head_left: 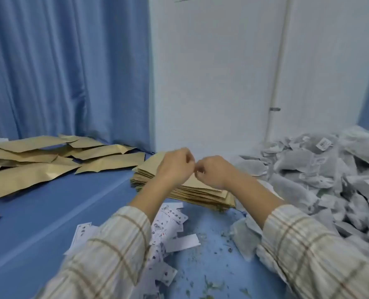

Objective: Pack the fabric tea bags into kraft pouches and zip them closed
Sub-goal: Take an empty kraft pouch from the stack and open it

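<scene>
A flat stack of empty kraft pouches (200, 192) lies on the blue table, in the middle. My left hand (175, 167) and my right hand (213, 171) hover over it with curled fingers, fingertips nearly meeting. They pinch the top pouch between them; the fingers hide most of the grip. A big heap of grey fabric tea bags (319, 180) with small white tags fills the right side. One loose tea bag (244, 236) lies beside my right forearm.
Several kraft pouches (39, 167) lie spread out at the left on the blue table (50, 223). Printed paper slips (170, 221) are scattered under my left forearm. Tea crumbs (211, 255) dot the near surface. A blue curtain (60, 72) and a white wall (211, 83) stand behind.
</scene>
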Available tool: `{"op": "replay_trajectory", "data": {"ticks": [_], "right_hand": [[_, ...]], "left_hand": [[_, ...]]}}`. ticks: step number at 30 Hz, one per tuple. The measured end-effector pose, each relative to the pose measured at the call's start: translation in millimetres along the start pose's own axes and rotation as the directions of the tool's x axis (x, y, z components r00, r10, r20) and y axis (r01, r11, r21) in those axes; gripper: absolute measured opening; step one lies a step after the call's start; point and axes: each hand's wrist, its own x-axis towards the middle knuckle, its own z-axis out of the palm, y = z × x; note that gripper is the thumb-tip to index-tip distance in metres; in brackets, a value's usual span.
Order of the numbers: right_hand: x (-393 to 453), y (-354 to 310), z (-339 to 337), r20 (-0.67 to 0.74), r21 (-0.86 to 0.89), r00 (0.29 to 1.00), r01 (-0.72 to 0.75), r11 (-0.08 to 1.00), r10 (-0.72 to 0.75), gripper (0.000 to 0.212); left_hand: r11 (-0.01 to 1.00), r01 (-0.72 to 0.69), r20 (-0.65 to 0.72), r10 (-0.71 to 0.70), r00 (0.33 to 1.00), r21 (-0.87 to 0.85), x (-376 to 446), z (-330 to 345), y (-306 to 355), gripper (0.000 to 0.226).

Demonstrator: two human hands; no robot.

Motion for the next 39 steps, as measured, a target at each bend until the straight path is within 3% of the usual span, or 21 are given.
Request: {"op": "replay_trajectory", "data": {"ticks": [3,5,7,10,13,15,18,20,22,24,26,28,30,32,34,35,36,37,38,39], "right_hand": [[29,19,35,0.157,-0.070,0.978,-0.129,0.989,0.139,0.044],[43,31,61,0.222,-0.094,0.959,-0.159,0.983,0.176,0.053],[55,43,79,0.221,-0.123,0.958,-0.157,0.980,0.182,0.059],[61,59,108,0.225,-0.240,0.953,-0.146,0.960,0.202,0.074],[55,70,131,0.234,-0.284,0.936,-0.193,0.939,0.263,0.087],[48,74,137,0.172,-0.364,0.957,-0.158,0.918,0.233,0.084],[32,73,134,-0.009,-0.447,1.000,-0.008,0.895,0.004,0.050],[16,71,128,-0.144,-0.540,0.974,0.070,0.839,-0.174,0.030],[0,68,123,-0.291,-0.518,0.907,0.117,0.847,-0.304,0.028],[-15,65,119,-0.348,-0.509,0.850,0.183,0.841,-0.396,0.033],[-28,60,109,-0.370,-0.524,0.812,0.219,0.823,-0.452,0.040],[-38,54,97,-0.382,-0.527,0.795,0.232,0.817,-0.472,0.027],[-49,43,85,-0.313,-0.488,0.846,0.247,0.837,-0.431,0.018],[-61,33,72,-0.142,-0.372,0.935,0.255,0.892,-0.326,0.033],[-73,20,57,-0.008,-0.093,0.992,0.128,0.987,-0.130,0.047],[-78,13,48,-0.010,0.098,0.999,0.033,0.995,-0.032,0.050],[-81,4,39,-0.047,0.299,0.996,-0.058,0.953,0.075,0.049],[-83,-5,27,-0.086,0.531,0.975,-0.128,0.838,0.204,0.047],[-85,-14,13,-0.066,0.772,0.940,-0.165,0.614,0.335,0.045],[-86,-21,-2,0.003,0.939,0.916,-0.141,0.314,0.401,0.045]], "left_hand": [[0.948,0.274,0.134,-0.253,0.958,-0.164,23,39,-36,0.012],[0.789,0.498,0.248,-0.433,0.867,-0.361,33,64,-61,0.015],[0.548,0.610,0.328,-0.529,0.783,-0.572,43,79,-77,0.013],[0.302,0.634,0.398,-0.570,0.719,-0.712,47,94,-96,0.016],[0.125,0.603,0.431,-0.587,0.685,-0.788,47,107,-105,0.030],[0.041,0.576,0.450,-0.582,0.678,-0.816,45,114,-106,0.035],[-0.046,0.522,0.455,-0.560,0.693,-0.852,40,120,-104,0.043],[-0.071,0.467,0.427,-0.542,0.723,-0.881,36,121,-104,0.044],[-0.103,0.426,0.414,-0.521,0.746,-0.899,30,111,-102,0.039],[-0.126,0.391,0.399,-0.503,0.767,-0.912,24,96,-100,0.033],[-0.109,0.312,0.321,-0.523,0.789,-0.944,17,80,-93,0.027],[-0.028,0.276,0.244,-0.558,0.793,-0.961,9,65,-80,0.029],[0.151,0.275,0.146,-0.564,0.813,-0.949,-1,54,-68,0.035],[0.370,0.260,0.022,-0.539,0.842,-0.892,-12,44,-55,0.046],[0.615,0.224,-0.119,-0.466,0.877,-0.756,-24,30,-39,0.057],[0.737,0.178,-0.191,-0.387,0.902,-0.652,-32,22,-30,0.064],[0.838,0.102,-0.252,-0.275,0.928,-0.536,-40,15,-22,0.073],[0.910,0.006,-0.292,-0.139,0.946,-0.415,-49,8,-13,0.083],[0.954,-0.088,-0.296,-0.001,0.955,-0.288,-58,3,-5,0.090],[0.976,-0.169,-0.271,0.126,0.954,-0.141,-67,-1,4,0.094]]}}
